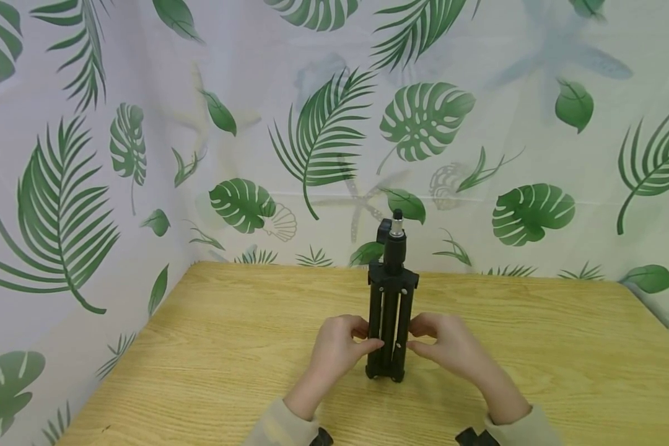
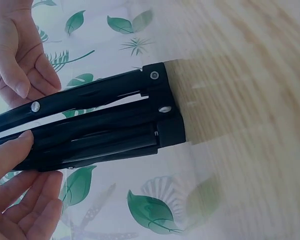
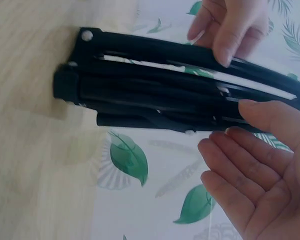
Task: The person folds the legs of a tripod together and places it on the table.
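Observation:
A folded black light stand (image 1: 389,310) stands upright on the wooden table, its legs closed together around the centre post. A silver stud with a black tip and a side knob (image 1: 384,231) tops it. My left hand (image 1: 337,345) pinches the left leg, thumb in front and fingers behind. On the other side, my right hand (image 1: 448,344) pinches the right leg at about the same height. Wrist views show the lower leg joints (image 2: 165,107) with rivets, and the right thumb (image 3: 270,117) lying along the black tube.
The light wood table (image 1: 228,347) stretches out on both sides of the stand. Behind it and to the left hangs a white cloth (image 1: 334,155) printed with green leaves, shells and starfish. Dark straps (image 1: 476,437) show at both cuffs.

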### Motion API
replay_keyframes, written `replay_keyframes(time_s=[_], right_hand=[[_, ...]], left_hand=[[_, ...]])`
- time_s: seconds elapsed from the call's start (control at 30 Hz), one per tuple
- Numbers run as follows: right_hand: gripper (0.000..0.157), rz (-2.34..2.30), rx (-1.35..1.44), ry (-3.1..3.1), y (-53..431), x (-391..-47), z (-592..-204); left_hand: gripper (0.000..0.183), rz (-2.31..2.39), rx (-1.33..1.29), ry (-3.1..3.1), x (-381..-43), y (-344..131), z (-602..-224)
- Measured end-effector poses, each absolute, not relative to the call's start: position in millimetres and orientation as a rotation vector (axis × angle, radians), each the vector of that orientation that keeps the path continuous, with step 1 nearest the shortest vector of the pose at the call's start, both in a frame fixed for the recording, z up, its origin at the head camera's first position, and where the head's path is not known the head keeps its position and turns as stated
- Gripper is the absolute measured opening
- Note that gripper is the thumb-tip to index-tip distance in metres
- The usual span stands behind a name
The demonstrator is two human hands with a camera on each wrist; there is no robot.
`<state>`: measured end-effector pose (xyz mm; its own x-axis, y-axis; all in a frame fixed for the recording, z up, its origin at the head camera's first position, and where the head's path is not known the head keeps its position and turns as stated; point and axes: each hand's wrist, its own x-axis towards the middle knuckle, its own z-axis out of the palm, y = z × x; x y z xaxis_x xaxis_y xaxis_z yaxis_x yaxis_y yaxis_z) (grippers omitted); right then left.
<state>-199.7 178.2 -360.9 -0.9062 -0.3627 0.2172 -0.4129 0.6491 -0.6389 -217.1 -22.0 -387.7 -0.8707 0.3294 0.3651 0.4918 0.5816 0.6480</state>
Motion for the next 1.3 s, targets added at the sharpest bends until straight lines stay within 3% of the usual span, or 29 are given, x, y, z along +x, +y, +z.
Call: replay_keyframes(time_s=[0.67,1.3], right_hand=[[0.021,1.085,0.465,-2.671,182,-207,-368],[0.025,1.191,0.549,-2.6,180,-216,-384]], left_hand=[[0.014,-1.298,-0.731,-2.567,-224,-27,-392],[0.021,-1.375,-0.813,-2.561,-231,-27,-396]])
